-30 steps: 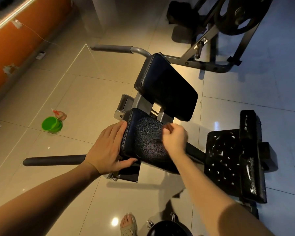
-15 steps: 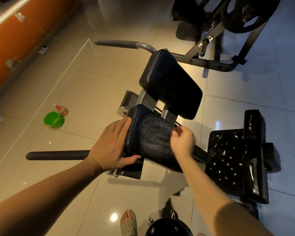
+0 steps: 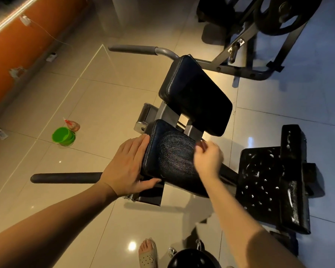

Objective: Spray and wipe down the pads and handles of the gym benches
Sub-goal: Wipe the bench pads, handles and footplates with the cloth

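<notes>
Gym bench on tiled floor. Centre frame: lower pad (image 3: 172,157), streaked with wipe marks. At its 9 o'clock edge, left hand (image 3: 128,167) braces it, fingers straight and flat on side, thumb under near corner. At its 3 o'clock edge, right hand (image 3: 208,159), fingers curled; cannot tell what, if anything, it holds. At 12 o'clock, upper pad (image 3: 195,93). At 3 o'clock, foam-flecked side pad (image 3: 259,182). Jutting toward 9 o'clock, near handle (image 3: 66,177). Further out at 9 o'clock, green bucket (image 3: 63,136) with spray bottle (image 3: 72,124) just beside.

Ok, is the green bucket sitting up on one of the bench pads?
No, the green bucket stands on the floor tiles, off to the left of the lower pad.
</notes>
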Demonstrator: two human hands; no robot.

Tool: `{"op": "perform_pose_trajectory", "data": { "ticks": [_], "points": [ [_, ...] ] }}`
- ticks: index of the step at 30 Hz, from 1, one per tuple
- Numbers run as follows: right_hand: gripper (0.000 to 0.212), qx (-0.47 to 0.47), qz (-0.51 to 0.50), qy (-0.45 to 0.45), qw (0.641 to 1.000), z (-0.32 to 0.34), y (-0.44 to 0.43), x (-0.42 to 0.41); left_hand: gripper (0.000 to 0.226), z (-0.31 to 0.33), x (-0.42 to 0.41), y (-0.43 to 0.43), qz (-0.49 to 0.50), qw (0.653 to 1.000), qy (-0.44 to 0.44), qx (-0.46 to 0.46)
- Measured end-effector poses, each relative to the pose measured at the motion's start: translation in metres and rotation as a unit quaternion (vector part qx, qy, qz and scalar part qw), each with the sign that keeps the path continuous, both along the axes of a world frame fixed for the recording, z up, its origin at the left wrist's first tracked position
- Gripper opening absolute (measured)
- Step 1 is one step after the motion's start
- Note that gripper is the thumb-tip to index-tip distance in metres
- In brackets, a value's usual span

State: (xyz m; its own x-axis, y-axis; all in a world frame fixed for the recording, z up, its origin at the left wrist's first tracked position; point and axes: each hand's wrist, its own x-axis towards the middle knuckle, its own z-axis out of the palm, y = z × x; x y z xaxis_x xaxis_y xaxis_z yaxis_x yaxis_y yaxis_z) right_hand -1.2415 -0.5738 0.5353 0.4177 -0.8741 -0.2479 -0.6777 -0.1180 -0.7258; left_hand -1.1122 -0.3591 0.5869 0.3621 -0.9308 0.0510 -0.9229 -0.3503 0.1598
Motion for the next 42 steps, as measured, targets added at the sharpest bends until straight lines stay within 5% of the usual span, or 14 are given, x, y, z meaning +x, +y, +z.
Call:
{"op": "perform_pose_trajectory", "data": {
  "ticks": [6, 13, 17, 21, 27, 36, 42],
  "points": [
    [0.014, -0.063, 0.224, -0.174, 0.957, 0.062, 0.072, 0.002, 0.114, 0.002, -0.001, 0.000, 0.005, 1.000, 0.008, -0.006],
    [0.011, 0.017, 0.011, 0.023, 1.000, -0.009, -0.007, -0.025, 0.114, 0.000, -0.001, 0.000, -0.001, 1.000, -0.008, -0.009],
    [0.019, -0.017, 0.102, -0.079, 0.992, 0.051, 0.022, 0.038, 0.114, 0.001, 0.000, 0.000, -0.001, 1.000, 0.000, -0.003],
    [0.013, -0.059, 0.205, -0.163, 0.963, 0.062, 0.064, 0.001, 0.114, 0.000, -0.001, 0.000, 0.006, 1.000, 0.008, 0.001],
    [0.014, 0.024, 0.025, 0.070, 0.997, -0.005, -0.001, -0.049, 0.114, -0.003, 0.000, 0.001, -0.001, 1.000, -0.002, -0.001],
    [0.015, -0.130, 0.219, -0.134, 0.958, 0.052, 0.051, 0.007, 0.114, -0.002, 0.000, 0.002, 0.008, 1.000, 0.009, -0.001],
    [0.018, -0.009, 0.058, 0.077, 0.995, -0.005, -0.003, -0.039, 0.113, -0.001, 0.000, 0.000, 0.000, 1.000, -0.009, -0.014]
  ]
}}
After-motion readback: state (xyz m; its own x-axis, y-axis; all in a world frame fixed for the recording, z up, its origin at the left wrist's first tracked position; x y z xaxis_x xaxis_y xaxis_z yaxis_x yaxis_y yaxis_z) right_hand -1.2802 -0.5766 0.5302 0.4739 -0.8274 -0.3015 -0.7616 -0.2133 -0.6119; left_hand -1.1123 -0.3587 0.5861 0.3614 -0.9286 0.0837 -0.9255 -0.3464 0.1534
